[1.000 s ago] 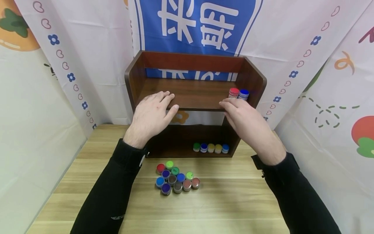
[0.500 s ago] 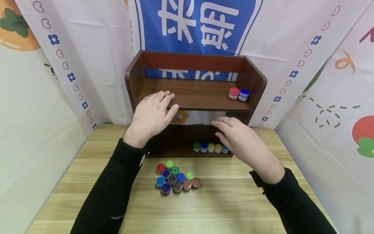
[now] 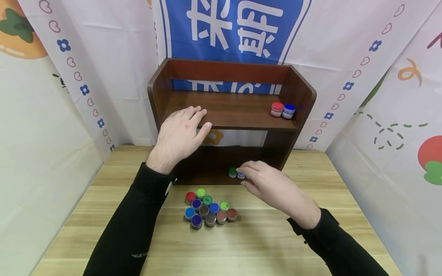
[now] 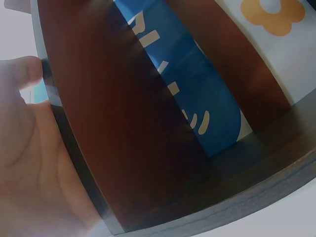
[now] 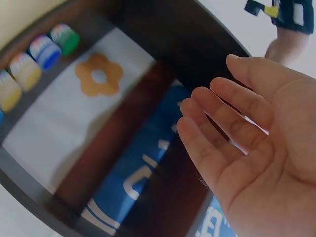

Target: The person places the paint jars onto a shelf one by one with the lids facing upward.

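Observation:
My left hand (image 3: 179, 134) rests on the front left edge of the upper board of a dark brown wooden shelf (image 3: 228, 109), its fingers straight. My right hand (image 3: 276, 188) hovers before the lower level with relaxed fingers; in the right wrist view the palm holds nothing. Small paint jars stand on the lower board: a green one (image 3: 232, 172), a blue one (image 3: 241, 175) and, in the right wrist view, yellow ones (image 5: 25, 71). In the head view my right hand covers the latter. A red-lidded jar (image 3: 276, 109) and a blue-lidded jar (image 3: 288, 111) stand at the upper right.
On the wooden table (image 3: 193, 253), in front of the shelf, several more jars cluster, among them a red one (image 3: 190, 197), a light green one (image 3: 201, 193) and a grey one (image 3: 210, 219). A printed cloth (image 3: 117, 76) hangs behind and at the sides.
My right hand has moved down and left, from beside the red- and blue-lidded jars on the upper board to the front of the lower level. The left hand has stayed put.

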Available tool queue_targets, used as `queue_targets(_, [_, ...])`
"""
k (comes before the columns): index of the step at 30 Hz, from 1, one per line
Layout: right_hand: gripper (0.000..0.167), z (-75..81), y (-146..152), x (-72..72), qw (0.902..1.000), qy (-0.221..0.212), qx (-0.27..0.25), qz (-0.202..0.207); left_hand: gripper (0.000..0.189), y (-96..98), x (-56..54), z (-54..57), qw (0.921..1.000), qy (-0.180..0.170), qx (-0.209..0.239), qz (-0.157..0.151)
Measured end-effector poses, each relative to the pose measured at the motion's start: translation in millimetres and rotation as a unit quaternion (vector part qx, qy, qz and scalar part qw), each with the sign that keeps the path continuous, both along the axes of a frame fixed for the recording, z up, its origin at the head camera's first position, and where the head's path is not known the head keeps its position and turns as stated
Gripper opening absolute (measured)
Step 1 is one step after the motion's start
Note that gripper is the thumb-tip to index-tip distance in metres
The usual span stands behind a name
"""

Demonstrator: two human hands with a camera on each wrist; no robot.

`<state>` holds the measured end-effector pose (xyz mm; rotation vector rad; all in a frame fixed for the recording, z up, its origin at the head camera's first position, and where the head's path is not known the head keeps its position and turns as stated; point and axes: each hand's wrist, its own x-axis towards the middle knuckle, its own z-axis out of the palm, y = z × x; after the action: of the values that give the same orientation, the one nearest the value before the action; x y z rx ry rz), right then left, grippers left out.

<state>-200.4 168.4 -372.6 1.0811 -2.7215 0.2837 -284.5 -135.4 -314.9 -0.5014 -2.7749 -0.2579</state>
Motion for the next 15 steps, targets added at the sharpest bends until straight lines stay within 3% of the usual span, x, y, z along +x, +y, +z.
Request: queue_targets(15, [0.033, -53.6, -9.1, 2.8, 0.9969, -0.029, 0.014, 0.072, 0.071, -0.7, 0.5, 0.1, 1.0000, 0.000, -0.001, -0.001])
